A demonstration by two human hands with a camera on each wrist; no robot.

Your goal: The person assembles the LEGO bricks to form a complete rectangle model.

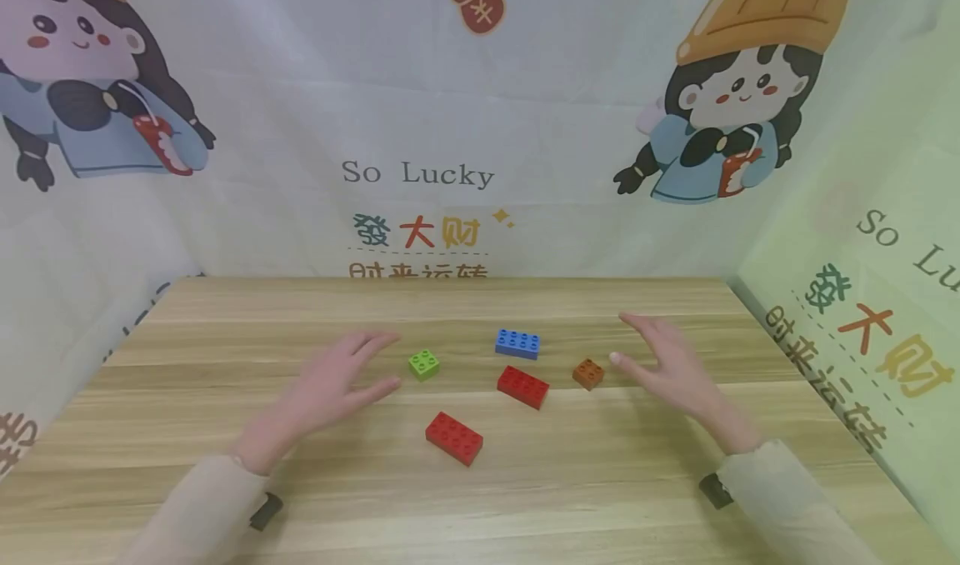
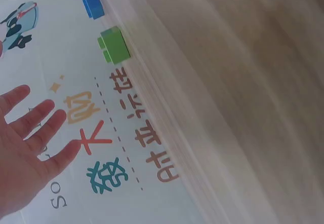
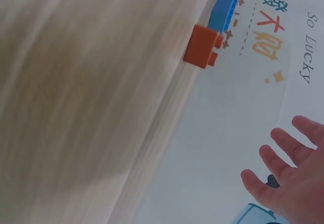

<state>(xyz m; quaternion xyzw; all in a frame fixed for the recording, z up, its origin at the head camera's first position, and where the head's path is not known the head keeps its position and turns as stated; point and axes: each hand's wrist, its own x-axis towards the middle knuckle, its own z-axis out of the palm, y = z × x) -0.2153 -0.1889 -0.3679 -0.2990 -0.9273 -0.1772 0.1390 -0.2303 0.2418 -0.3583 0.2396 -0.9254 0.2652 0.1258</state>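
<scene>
one green brick (image 1: pixel 423 365) on the bench (image 1: pixel 525 515), just beside the left hand (image 1: pixel 333 382): in front of the gap between thumb and forefinger, touching neither. fingers of that hand spread apart. orange brick (image 1: pixel 588 373) just beside the thumb tip of the right hand (image 1: pixel 671 373), on the side away from the bench's right edge; these fingers also apart. between the hands: blue brick (image 1: pixel 517 344), nearest the far edge; red brick (image 1: pixel 522 387) just nearer; second red brick (image 1: pixel 454 438) farthest from that edge, left of the first.
</scene>
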